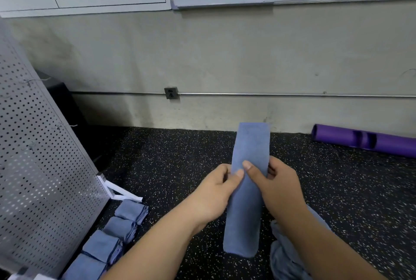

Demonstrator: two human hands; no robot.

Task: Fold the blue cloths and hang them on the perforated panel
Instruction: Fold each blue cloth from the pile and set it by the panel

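A blue cloth, folded into a long narrow strip, hangs in the air in front of me above the floor. My left hand pinches its left edge near the middle, thumb on the front face. My right hand grips its right side, thumb lying across the front next to the left thumb. The grey perforated panel leans at the left. Several folded blue cloths lie in a row on the floor at its foot. A loose heap of blue cloths lies under my right forearm.
The floor is black speckled rubber. A purple roller lies by the wall at the right. The panel's white foot bracket sticks out onto the floor. A conduit pipe with a socket runs along the wall, whiteboards above.
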